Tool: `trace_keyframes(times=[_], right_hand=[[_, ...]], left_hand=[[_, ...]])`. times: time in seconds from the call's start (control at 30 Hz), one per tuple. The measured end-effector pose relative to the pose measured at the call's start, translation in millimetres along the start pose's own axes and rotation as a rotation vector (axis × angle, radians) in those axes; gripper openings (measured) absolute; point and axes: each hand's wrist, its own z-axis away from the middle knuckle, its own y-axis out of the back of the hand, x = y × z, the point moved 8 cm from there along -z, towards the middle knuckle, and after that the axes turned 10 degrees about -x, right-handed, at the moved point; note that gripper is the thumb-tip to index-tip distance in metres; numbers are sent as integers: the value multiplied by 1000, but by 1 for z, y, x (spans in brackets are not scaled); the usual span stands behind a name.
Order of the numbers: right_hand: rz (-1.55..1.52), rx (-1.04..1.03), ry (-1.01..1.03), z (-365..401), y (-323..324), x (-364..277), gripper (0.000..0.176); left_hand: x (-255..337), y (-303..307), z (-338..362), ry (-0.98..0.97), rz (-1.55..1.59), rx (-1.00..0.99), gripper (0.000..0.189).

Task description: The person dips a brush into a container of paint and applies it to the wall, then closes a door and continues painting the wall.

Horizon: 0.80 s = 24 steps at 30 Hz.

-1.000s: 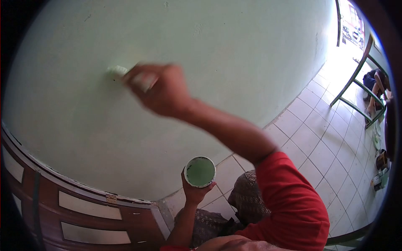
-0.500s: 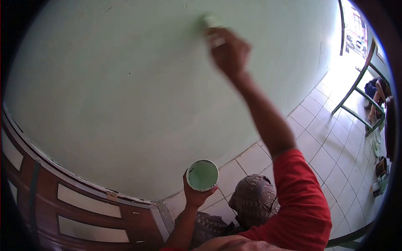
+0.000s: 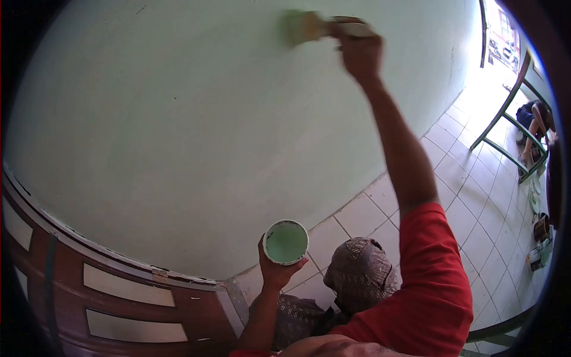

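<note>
High on the pale green wall, a wide paintbrush has its bristles against the surface, slightly blurred by motion. My right hand is closed round its light handle, to the right of the bristles. Lower down, my left hand grips a round white tub of paint from below and the side. Light green paint shows inside the tub, and dark smears mark its rim. The tub is held upright, apart from the wall.
A brown wooden door with pale panels stands at the lower left. White floor tiles run along the wall's foot. To the right are a green wooden frame, a crouching person and several containers. Bright light enters through a doorway.
My right hand has shifted right and a little upward, and the brush now lies more sideways, its bristles pointing left. The tub sits slightly higher in view, still in my left hand.
</note>
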Motion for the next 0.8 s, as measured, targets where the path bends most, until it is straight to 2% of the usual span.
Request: trace_keyframes(times=[0.07,0.13,0.2,0.23,0.27,0.33,0.43,0.5,0.57,0.63,0.67,0.7,0.77,0.8], right_hand=[[332,180,-66,-12,75,50,19],[636,288,-229,4,118,58,20],[702,213,-128,31,106,76,21],[703,139,-69,52,73,73,15],[654,133,-20,83,38,65,11],[467,25,181,132,-28,-3,19],[211,-160,280,177,-90,-76,21],[11,-310,237,186,-108,-101,20],[-274,-511,71,182,-113,-97,15],[-246,-406,-63,163,-93,-44,9],[-221,-318,-65,141,-72,-9,8],[-98,-223,3,116,-32,8,7],[-119,-14,-113,88,33,70,10],[82,88,-114,77,65,83,12]], left_hand=[[-1,2,3,3,-34,-18,108],[-4,4,5,19,-41,3,109],[-1,0,2,29,-8,-10,109],[-1,-1,1,42,16,-23,109],[-4,-3,-1,42,13,-27,109],[-16,-6,-2,93,23,-21,108],[-17,-13,-6,118,-2,-15,107],[-23,-16,-7,122,-40,-34,107],[-22,-21,-9,123,-78,-52,107],[-17,-20,-7,122,-26,-27,107],[-12,-18,-7,125,-31,-24,107],[-6,-18,-6,122,-36,-22,107],[-4,-15,-6,113,-40,-16,107],[-6,-13,-3,111,-19,-11,106]])
